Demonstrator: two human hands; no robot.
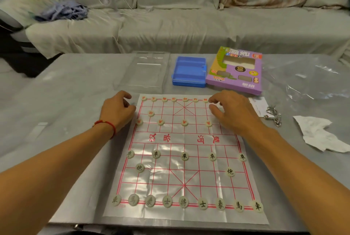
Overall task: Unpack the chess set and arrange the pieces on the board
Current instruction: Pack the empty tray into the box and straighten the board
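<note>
Head view: black-marked pieces (183,202) fill the near rows of the paper board (181,159) on the grey table (66,87). Red-marked pieces (184,122) line the far rows. Left hand (118,110) rests at the far-left corner, fingers curled, holding nothing visible. Right hand (232,110) is at the far-right corner — fingertips maybe pinching a piece, blurred. Beyond: blue case (189,71), purple box (236,70).

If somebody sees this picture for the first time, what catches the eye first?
The board with its red grid fills the near table, black-lettered pieces in rows on its near side. Both hands, left hand and right hand, work at the far row, beyond which lies a purple box.
</note>
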